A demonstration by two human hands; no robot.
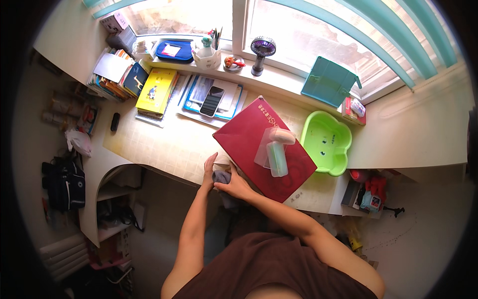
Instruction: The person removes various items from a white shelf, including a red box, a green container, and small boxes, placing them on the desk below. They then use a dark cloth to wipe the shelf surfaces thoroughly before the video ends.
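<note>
At the desk's front edge my left hand point(209, 170) grips the side of a small pale object point(222, 161), whose exact kind I cannot tell. Across from it, my right hand point(236, 184) has its thumb and fingers around a grey cloth point(222, 176), which is pressed against the pale object and hangs below the hands. Just right of them lies a large red box point(246, 130) bearing writing, set at an angle. On top of the box are a clear plastic case point(262, 159), a pale green container point(276, 159) and a rounded beige-topped container point(282, 136).
A green plastic basin point(328, 140) stands right of the box. Behind are a smartphone point(212, 101) on papers, yellow books point(157, 91) and a pencil case point(174, 50). A small fan point(261, 54) and a teal folding case point(328, 82) stand by the window.
</note>
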